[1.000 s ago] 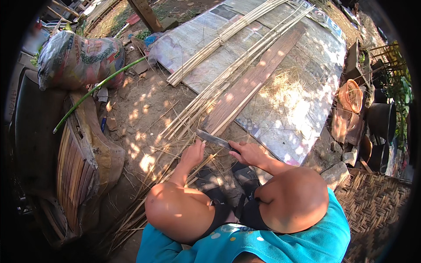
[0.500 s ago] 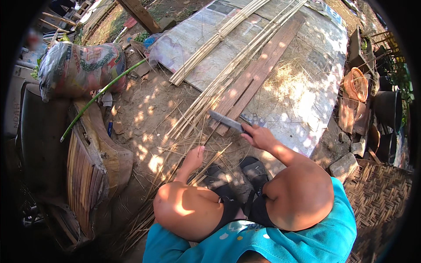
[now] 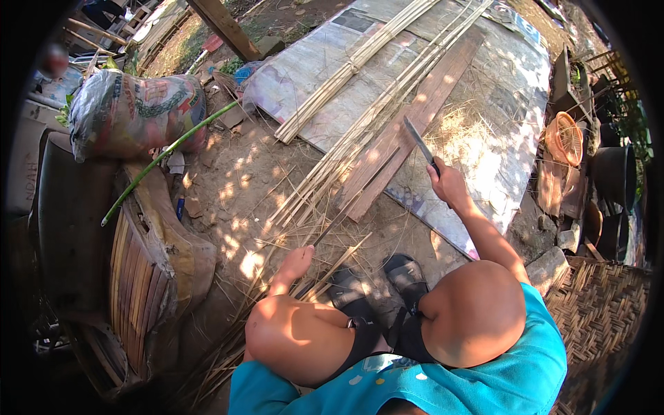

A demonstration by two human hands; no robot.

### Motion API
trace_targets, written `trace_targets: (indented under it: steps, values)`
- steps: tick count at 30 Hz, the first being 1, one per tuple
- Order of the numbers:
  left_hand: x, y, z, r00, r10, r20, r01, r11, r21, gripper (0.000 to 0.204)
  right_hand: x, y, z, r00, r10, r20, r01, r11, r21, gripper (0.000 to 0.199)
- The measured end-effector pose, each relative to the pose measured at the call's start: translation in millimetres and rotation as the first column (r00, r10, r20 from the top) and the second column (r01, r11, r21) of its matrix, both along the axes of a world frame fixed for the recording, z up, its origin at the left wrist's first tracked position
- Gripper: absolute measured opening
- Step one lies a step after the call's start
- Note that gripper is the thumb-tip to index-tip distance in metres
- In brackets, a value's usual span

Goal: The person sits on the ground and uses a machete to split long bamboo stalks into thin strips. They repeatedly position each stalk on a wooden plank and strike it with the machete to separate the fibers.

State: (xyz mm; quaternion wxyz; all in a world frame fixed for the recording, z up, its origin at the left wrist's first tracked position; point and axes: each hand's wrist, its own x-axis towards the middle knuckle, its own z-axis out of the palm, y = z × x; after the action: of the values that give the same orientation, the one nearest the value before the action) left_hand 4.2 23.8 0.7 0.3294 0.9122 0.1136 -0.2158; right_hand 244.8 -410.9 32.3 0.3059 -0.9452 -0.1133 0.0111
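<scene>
My right hand is closed round the handle of a long-bladed knife, raised over the brown wooden plank. The blade points up and to the left, apart from my left hand. Low and to the left, my left hand pinches the near end of a thin dark strip. That strip slants up toward the near end of the plank; where its far end lies I cannot tell. Long pale split strips lie along the plank's left side.
A tied bundle of pale strips rests on a printed sheet. Shavings litter the sheet's right part. At left are a stuffed sack, a green stalk and a worn seat. An orange basket stands at right.
My right hand has moved up and right with the knife, away from the strip, and the blade has turned more upright. My left hand has shifted slightly down and left with the strip.
</scene>
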Motion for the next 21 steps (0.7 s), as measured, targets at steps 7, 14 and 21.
trace_targets:
  steps: [7,14,21]
  values:
    - [28,-51,17,0.996,-0.075,0.045,0.061,0.966,0.253,0.043,-118,67,-16,0.94,0.326,-0.101,-0.328,0.945,-0.007,0.042]
    - [21,-36,-4,0.993,-0.005,0.122,0.022,0.989,-0.146,0.05,-11,-12,-8,0.999,-0.048,0.001,0.048,0.998,-0.032,0.041]
    - [-5,-16,13,0.998,0.033,-0.055,-0.042,0.986,-0.16,0.051,-67,30,-14,0.976,0.211,-0.043,-0.216,0.964,-0.157,0.043]
